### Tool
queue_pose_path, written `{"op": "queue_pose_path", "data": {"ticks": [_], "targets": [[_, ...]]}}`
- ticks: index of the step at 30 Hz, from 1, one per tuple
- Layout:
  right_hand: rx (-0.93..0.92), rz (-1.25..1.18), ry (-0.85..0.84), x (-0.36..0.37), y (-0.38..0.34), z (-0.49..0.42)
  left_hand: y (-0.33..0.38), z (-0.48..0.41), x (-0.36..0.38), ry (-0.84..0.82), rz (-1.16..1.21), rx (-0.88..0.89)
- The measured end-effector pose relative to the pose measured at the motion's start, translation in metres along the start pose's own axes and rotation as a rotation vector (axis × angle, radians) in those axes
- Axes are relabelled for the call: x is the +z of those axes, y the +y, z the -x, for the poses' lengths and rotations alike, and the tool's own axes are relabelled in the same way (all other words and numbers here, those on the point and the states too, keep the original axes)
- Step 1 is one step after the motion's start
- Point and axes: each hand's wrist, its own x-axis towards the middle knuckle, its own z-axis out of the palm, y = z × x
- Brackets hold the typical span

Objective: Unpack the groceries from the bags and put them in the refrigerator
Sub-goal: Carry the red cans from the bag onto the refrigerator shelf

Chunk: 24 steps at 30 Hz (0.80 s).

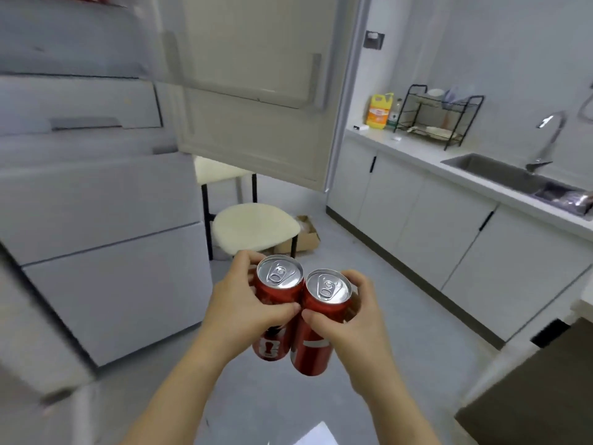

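Note:
My left hand [239, 303] grips one red soda can [279, 275], and my right hand [349, 316] grips a second red soda can [327, 289]. Both cans stand upright, side by side and touching, held above the floor in front of me. The white refrigerator [106, 200] fills the left of the view. Its upper door [256, 91] stands swung open, showing an inner door shelf. The lower drawers are closed. Something red shows at the very top left inside the fridge, too cropped to tell what.
A cream-seated chair [256, 226] stands just beyond the cans, with a cardboard box [305, 236] behind it. A counter with a sink [500, 175], faucet, dish rack [436, 114] and yellow bottle [379, 110] runs along the right. A dark surface [529, 396] sits at the lower right.

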Motion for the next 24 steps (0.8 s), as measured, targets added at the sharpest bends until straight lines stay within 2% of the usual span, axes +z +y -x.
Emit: {"op": "queue_pose_path", "data": {"ticks": [7, 24], "targets": [[-0.052, -0.035, -0.208, 0.065, -0.013, -0.029, -0.016, -0.004, -0.063, 0.19, -0.02, -0.053], [-0.171, -0.086, -0.356, 0.277, -0.073, -0.161, -0.054, -0.126, -0.25, 0.388, -0.106, -0.02]]}}
